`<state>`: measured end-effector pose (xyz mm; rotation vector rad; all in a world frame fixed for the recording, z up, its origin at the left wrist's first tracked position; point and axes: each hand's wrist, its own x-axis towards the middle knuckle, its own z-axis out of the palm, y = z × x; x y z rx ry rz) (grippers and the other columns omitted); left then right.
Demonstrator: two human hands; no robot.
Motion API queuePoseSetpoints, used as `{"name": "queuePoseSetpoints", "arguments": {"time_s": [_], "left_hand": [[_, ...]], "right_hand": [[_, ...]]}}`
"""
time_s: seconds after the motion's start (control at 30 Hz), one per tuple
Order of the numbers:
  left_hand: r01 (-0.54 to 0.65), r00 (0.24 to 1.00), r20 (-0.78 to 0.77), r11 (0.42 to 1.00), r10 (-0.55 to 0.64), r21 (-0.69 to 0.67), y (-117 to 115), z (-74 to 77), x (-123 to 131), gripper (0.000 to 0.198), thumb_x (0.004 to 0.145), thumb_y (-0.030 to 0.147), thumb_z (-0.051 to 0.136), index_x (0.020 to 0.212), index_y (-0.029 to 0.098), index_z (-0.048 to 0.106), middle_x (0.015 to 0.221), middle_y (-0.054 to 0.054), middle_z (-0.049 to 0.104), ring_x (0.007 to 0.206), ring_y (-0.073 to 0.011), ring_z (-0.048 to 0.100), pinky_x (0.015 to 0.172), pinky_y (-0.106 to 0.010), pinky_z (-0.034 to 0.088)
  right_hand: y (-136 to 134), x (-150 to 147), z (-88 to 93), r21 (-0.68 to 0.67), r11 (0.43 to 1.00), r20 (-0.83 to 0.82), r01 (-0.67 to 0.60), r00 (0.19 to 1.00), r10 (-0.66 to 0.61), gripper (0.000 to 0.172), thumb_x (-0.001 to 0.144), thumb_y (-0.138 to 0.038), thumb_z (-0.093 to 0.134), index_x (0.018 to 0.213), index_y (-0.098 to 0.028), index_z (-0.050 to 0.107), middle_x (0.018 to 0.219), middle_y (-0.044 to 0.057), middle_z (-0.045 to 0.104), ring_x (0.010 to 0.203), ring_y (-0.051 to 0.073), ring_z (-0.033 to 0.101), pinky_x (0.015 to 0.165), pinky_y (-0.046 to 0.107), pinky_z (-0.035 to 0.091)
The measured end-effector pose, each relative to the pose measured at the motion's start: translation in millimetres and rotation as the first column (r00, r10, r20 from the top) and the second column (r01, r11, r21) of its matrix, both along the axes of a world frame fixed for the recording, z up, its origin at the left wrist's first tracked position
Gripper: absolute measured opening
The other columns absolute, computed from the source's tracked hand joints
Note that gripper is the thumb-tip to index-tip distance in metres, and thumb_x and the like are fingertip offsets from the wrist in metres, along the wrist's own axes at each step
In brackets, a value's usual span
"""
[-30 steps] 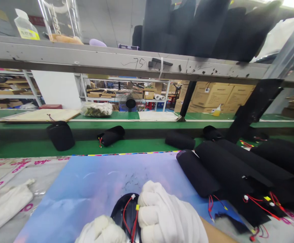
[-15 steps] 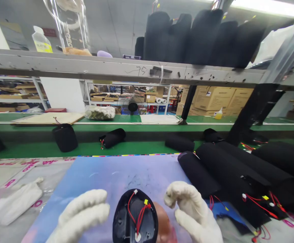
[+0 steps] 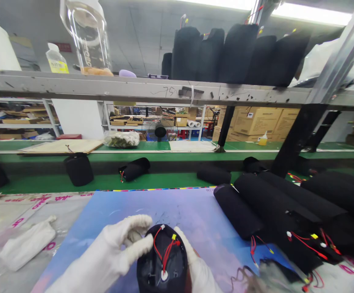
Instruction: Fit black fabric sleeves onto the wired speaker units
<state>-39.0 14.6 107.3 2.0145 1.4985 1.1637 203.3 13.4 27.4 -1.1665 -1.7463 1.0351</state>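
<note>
Both my hands wear white gloves and close around a black oval speaker body [image 3: 152, 270] standing on end over the blue mat [image 3: 128, 211]. Red wires with a yellow tag [image 3: 167, 248] loop across its open top. My left hand [image 3: 112, 252] presses fingers against its left side. My right hand [image 3: 195, 266] wraps its right side, mostly hidden behind the body.
Several black fabric-covered cylinders with red wires [image 3: 274, 211] lie at the right. More black cylinders sit on the green conveyor [image 3: 134, 167] and stand on the grey shelf [image 3: 231, 53] above. A white cloth [image 3: 27, 244] lies at the left. Bottles and a clear jar [image 3: 88, 36] stand upper left.
Half a second ago both hands were apart from the speaker body with fingers curled; now they have closed in and grip it on both sides. The head view has tilted slightly.
</note>
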Motion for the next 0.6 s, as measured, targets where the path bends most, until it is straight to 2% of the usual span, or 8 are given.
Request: {"name": "queuePoseSetpoints", "arguments": {"time_s": [0.07,0.13,0.2,0.27,0.33,0.43,0.5,0.6], "left_hand": [[-0.076,0.997,0.02,0.992,0.078,-0.1,-7.6,8.3,-25.9,0.038,0.088,0.051,0.065,0.122,0.032,0.069,0.099,0.0,0.081,0.086,-0.0203,0.079,0.075,-0.025,0.065],[-0.203,0.979,0.003,0.976,0.203,-0.076,-11.4,14.5,-53.7,0.042,0.09,0.059,0.057,0.121,0.032,0.069,0.111,-0.001,0.079,0.094,-0.0228,0.079,0.082,-0.028,0.065],[-0.303,0.952,-0.06,0.952,0.301,-0.039,-7.6,17.5,-77.8,0.043,0.092,0.06,0.054,0.12,0.031,0.069,0.116,-0.001,0.078,0.099,-0.0243,0.078,0.084,-0.03,0.065],[-0.338,0.932,-0.147,0.941,0.33,-0.029,5.8,18.3,-95.3,0.044,0.091,0.056,0.058,0.126,0.03,0.067,0.118,-0.002,0.077,0.104,-0.0254,0.076,0.086,-0.033,0.064],[-0.337,0.925,-0.196,0.941,0.326,-0.026,28.7,18.9,-106.3,0.046,0.093,0.049,0.061,0.134,0.028,0.062,0.119,-0.005,0.075,0.107,-0.0247,0.074,0.09,-0.036,0.063],[-0.367,0.895,-0.275,0.93,0.352,-0.003,77.5,21.5,-114.3,0.043,0.097,0.043,0.061,0.135,0.022,0.059,0.122,-0.009,0.071,0.103,-0.0224,0.072,0.09,-0.042,0.06],[-0.387,0.861,-0.346,0.922,0.373,0.03,116.8,23.5,-115.7,0.045,0.095,0.041,0.066,0.134,0.02,0.058,0.129,-0.011,0.067,0.11,-0.0244,0.069,0.096,-0.048,0.057],[-0.401,0.801,-0.452,0.912,0.392,0.08,179.4,22.1,-113.6,0.046,0.094,0.037,0.069,0.135,0.019,0.058,0.14,-0.011,0.06,0.125,-0.0285,0.06,0.105,-0.054,0.05]], "right_hand": [[4.9,-6.1,15.9,-0.056,0.998,-0.12,-0.029,0.992,0.022,0.078,0.078,-0.034,0.081,0.15,-0.037,0.05,0.131,0.006,0.073,0.123,0.033,0.068,0.106,0.045,0.054],[20.7,-15.9,35.2,-0.061,0.996,-0.223,-0.069,0.973,0.054,0.085,0.071,-0.033,0.087,0.148,-0.035,0.051,0.123,0.006,0.076,0.113,0.032,0.073,0.096,0.044,0.06],[52.2,-32.2,54.0,-0.043,0.998,-0.291,-0.05,0.956,0.036,0.085,0.069,-0.03,0.089,0.145,-0.032,0.051,0.12,0.004,0.077,0.108,0.028,0.074,0.092,0.042,0.061],[98.6,-54.1,67.7,0.007,0.999,-0.301,0.048,0.952,-0.044,0.078,0.075,-0.025,0.085,0.144,-0.03,0.048,0.128,0.003,0.073,0.116,0.024,0.069,0.1,0.039,0.057],[151.6,-78.4,74.3,0.058,0.988,-0.272,0.147,0.954,-0.126,0.08,0.076,-0.019,0.084,0.146,-0.027,0.045,0.135,0.005,0.068,0.121,0.024,0.065,0.106,0.041,0.053],[220.5,-110.6,74.0,0.105,0.959,-0.16,0.262,0.957,-0.243,0.049,0.095,-0.029,0.071,0.139,-0.02,0.054,0.142,0.011,0.059,0.124,0.029,0.062,0.104,0.053,0.052],[250.4,-125.7,70.3,0.133,0.945,-0.071,0.299,0.954,-0.291,0.041,0.099,-0.034,0.066,0.136,-0.019,0.058,0.142,0.011,0.058,0.122,0.03,0.062,0.101,0.054,0.053],[270.4,-136.0,61.3,0.168,0.933,0.064,0.318,0.941,-0.333,0.042,0.098,-0.034,0.067,0.136,-0.02,0.057,0.142,0.011,0.058,0.123,0.029,0.062,0.102,0.054,0.053]]}}
